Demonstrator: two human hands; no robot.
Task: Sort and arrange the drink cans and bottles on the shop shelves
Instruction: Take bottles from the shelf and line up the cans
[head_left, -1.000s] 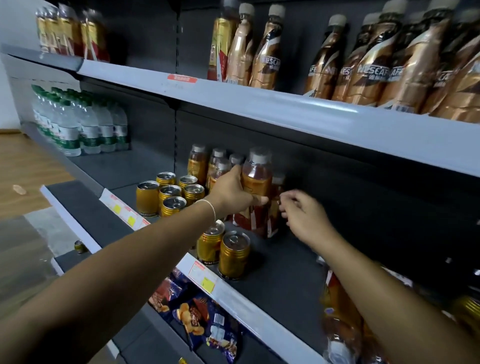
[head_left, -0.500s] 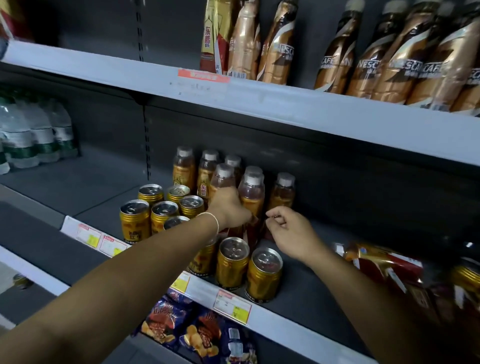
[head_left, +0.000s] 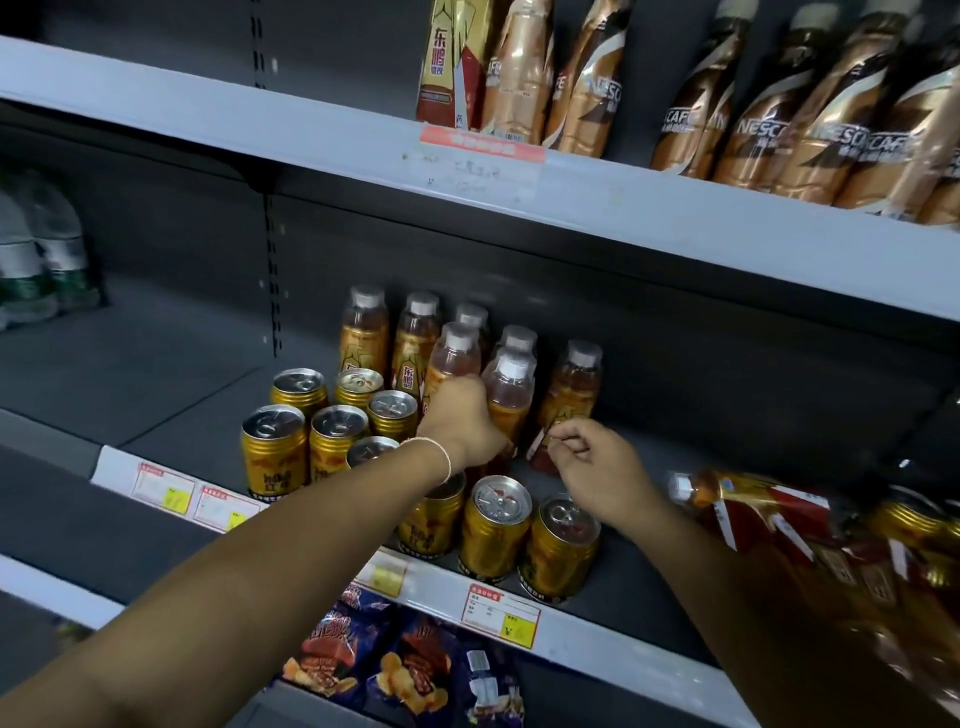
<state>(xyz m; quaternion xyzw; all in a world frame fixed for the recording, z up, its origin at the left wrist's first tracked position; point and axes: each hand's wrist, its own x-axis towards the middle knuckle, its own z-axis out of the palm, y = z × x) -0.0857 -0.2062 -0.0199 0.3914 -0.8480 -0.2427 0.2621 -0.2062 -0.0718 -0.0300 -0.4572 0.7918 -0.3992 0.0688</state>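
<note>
On the middle shelf (head_left: 171, 415) stand several gold cans (head_left: 274, 447) at the front and several amber bottles with white caps (head_left: 363, 332) behind them. My left hand (head_left: 460, 421) is wrapped round the lower part of one amber bottle (head_left: 506, 395) in the cluster. Just to its right, my right hand (head_left: 597, 467) hovers with fingers curled and pinched beside the rightmost upright bottle (head_left: 571, 389), above a gold can (head_left: 563, 545); whether it touches the label I cannot tell. More bottles (head_left: 748, 499) lie on their sides at the right.
The upper shelf (head_left: 623, 208) carries brown coffee bottles (head_left: 753, 114) and a gold-red bottle (head_left: 449, 67). Water bottles (head_left: 47, 260) stand at the far left. Snack bags (head_left: 374, 670) lie on the shelf below. Price tags (head_left: 501, 613) line the shelf edge.
The view has shifted right and closer. My right hand has moved in next to the rightmost bottle; my left hand stays on the bottle cluster.
</note>
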